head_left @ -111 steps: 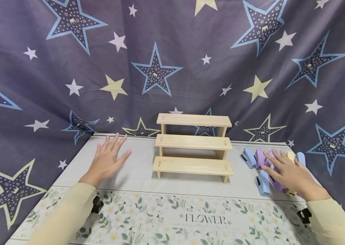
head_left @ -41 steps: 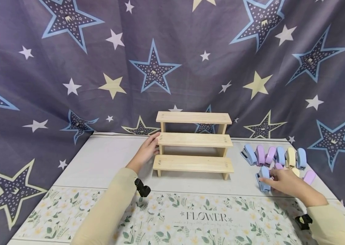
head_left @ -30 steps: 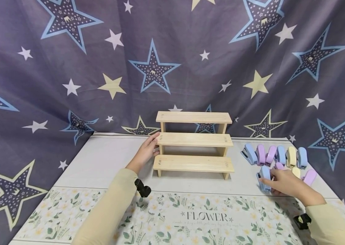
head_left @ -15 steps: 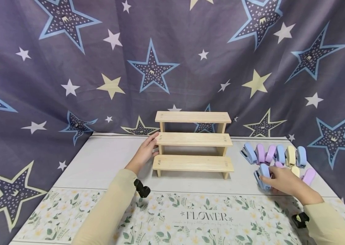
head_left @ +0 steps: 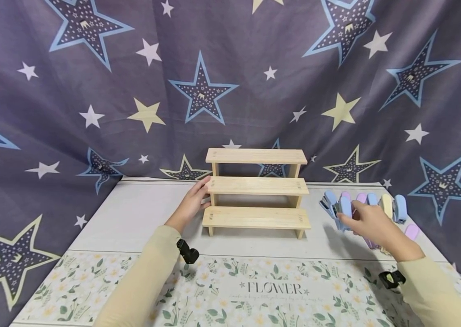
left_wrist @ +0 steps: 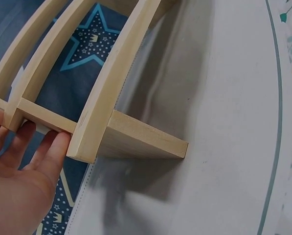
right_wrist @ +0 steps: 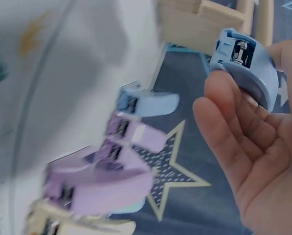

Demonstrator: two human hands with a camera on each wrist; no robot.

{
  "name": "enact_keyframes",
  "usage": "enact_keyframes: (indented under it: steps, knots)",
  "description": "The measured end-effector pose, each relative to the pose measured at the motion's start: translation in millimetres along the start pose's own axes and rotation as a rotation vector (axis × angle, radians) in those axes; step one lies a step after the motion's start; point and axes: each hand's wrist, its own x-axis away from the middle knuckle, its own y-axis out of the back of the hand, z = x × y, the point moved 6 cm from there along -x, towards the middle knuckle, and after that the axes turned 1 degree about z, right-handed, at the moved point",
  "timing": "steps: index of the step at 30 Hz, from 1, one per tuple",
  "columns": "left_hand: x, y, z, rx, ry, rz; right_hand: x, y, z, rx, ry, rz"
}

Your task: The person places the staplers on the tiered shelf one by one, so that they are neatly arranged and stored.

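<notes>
A light wooden three-step shelf (head_left: 257, 186) stands on the table against the backdrop. My left hand (head_left: 189, 206) grips its left side at the middle step; in the left wrist view, curled fingers (left_wrist: 55, 149) reach under the board, with the thumb partly cut off. To the right of the shelf, my right hand (head_left: 378, 229) pinches a light blue stapler (head_left: 345, 212) and holds it above the table. The right wrist view shows this stapler's spring side (right_wrist: 241, 51) between thumb and fingers. Behind and below that hand, other staplers are partly hidden.
Back right, a row of staplers includes a blue one (head_left: 328, 203), a yellow one (head_left: 387, 205) and another blue one (head_left: 400, 209). A purple stapler (head_left: 412, 231) lies nearer. A flower-print strip (head_left: 275, 290) runs along the front. A starry curtain (head_left: 230, 91) hangs behind.
Both hands began open and apart from the shelf's sides. The left then took hold of the shelf; the right gripped the front blue stapler and has just lifted it off the table.
</notes>
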Motion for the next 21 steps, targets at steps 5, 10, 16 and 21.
enact_keyframes:
  steps: [5, 10, 16, 21]
  knots:
    - [0.1, 0.3, 1.6, 0.007, -0.006, 0.014, -13.6, 6, 21, -0.01, 0.046, -0.037]
    - [-1.1, -0.7, 1.3, 0.034, -0.017, 0.021, -28.2, 10, 42, -0.033, 0.104, -0.075]
    - [-3.0, -0.2, 3.5, 0.031, -0.016, 0.022, -49.3, 9, 69, -0.072, 0.16, -0.059]
    - [-3.6, 0.1, 6.2, 0.027, -0.014, 0.017, -67.4, 3, 89, -0.129, 0.208, -0.066]
